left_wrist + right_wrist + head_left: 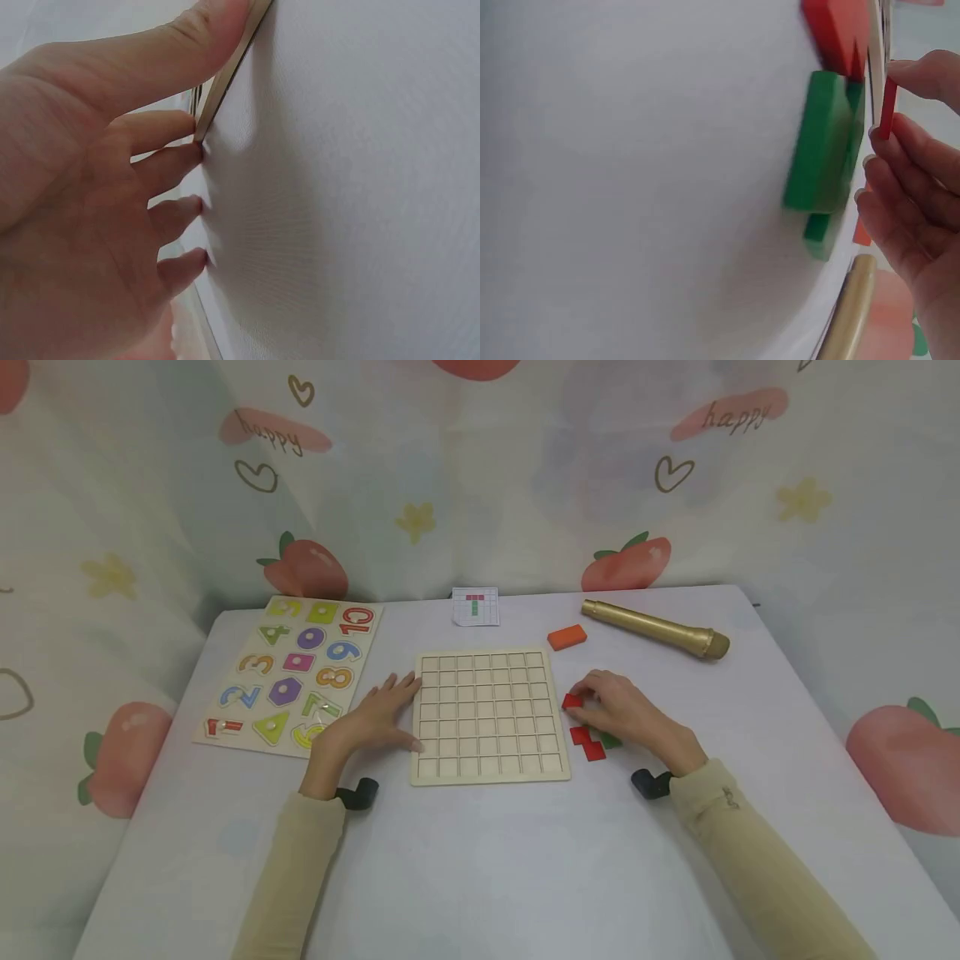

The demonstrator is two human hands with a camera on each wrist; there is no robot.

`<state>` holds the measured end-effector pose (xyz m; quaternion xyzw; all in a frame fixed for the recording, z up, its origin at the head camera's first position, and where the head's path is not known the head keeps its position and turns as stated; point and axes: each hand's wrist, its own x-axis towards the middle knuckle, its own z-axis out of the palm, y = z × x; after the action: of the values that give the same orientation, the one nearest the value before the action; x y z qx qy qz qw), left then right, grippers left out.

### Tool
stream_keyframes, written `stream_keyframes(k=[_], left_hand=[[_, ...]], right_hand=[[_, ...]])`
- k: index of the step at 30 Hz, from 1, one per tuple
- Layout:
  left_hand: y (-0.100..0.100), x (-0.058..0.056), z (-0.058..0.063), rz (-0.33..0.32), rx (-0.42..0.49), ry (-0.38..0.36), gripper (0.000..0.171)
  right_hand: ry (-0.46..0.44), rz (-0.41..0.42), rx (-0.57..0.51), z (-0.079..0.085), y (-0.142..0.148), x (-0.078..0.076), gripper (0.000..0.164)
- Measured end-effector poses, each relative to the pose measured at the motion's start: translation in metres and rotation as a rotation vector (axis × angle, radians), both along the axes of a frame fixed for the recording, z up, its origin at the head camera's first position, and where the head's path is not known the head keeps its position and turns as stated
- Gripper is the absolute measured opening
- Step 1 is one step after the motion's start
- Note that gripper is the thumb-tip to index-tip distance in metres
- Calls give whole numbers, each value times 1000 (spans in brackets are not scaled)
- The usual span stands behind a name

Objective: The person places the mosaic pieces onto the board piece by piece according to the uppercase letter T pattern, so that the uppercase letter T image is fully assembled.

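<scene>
- One red square tile (pixel 572 701) is pinched between the thumb and fingertips of the right hand (pixel 618 706), just beyond the right edge of the grid board (pixel 487 718).
- Two more red tiles (pixel 595 751) lie on the counter (pixel 465 877) by that hand, meeting near their corners; that makes three red tiles in the head view.
- At least two green tiles (pixel 811 142) lie next to the red ones, partly under the right hand in the head view; their exact number cannot be told.
- One wooden grid board sits flat between the hands, seven squares across and seven deep.
- One left hand (pixel 378 714) has its fingers spread, with thumb and fingertips at the board's left edge.
- One small card (pixel 476 607) beyond the board shows a T, with a red bar and a green stem.
- One orange block (pixel 567 637) lies near the board's far right corner.
- One gold microphone (pixel 652 629) lies to the right of the block.
- One number puzzle (pixel 225 710) lies at the left, carrying ten numerals and five shapes.
- Two black wrist devices (pixel 651 783), one per wrist, sit by two beige sleeves (pixel 757 852).
- Behind hangs one printed curtain (pixel 510 468) with the word "happy" twice.
</scene>
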<state>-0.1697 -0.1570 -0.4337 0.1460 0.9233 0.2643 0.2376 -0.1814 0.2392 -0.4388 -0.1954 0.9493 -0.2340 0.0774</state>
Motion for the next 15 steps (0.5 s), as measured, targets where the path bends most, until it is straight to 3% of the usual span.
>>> stream_keyframes(k=[8, 15], left_hand=[[-1, -2, -2, -1, 2, 4, 109], [-1, -1, -2, -3, -4, 7, 109]], right_hand=[[66, 74, -106, 3, -14, -16, 28], [71, 120, -168, -2, -32, -29, 27]])
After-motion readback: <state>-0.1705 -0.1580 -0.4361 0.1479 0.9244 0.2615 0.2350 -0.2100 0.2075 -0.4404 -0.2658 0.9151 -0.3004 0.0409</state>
